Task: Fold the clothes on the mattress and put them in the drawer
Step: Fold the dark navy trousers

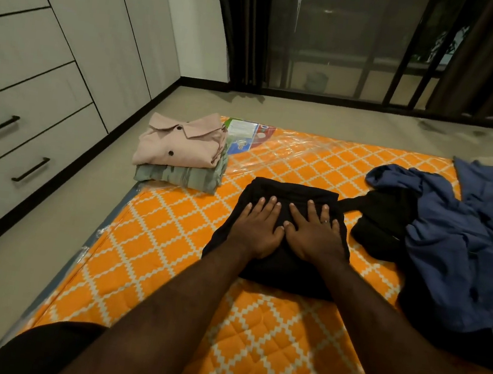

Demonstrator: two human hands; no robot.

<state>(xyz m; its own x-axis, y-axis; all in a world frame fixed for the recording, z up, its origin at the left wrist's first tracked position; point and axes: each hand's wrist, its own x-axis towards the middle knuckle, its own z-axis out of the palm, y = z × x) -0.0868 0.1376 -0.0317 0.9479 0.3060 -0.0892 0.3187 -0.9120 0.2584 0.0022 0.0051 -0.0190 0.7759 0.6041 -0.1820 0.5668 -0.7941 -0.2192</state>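
A folded black garment point(291, 192) lies in the middle of the orange patterned mattress point(176, 240). My left hand point(257, 227) and my right hand point(316, 231) press flat on it side by side, fingers straight. At the mattress's far left corner a folded pink shirt point(179, 144) sits on a folded grey-green garment point(178, 176). To the right lie a crumpled blue garment point(464, 244) and another black piece point(385, 222), unfolded. The drawers point(25, 134) with black handles stand along the left wall.
Beige floor runs between the mattress and the drawer unit. A printed label point(244, 133) shows under the mattress's plastic wrap at the far corner. Dark curtains and a barred glass door point(349, 44) close the far wall. My dark-clothed knee point(48, 349) is at the bottom left.
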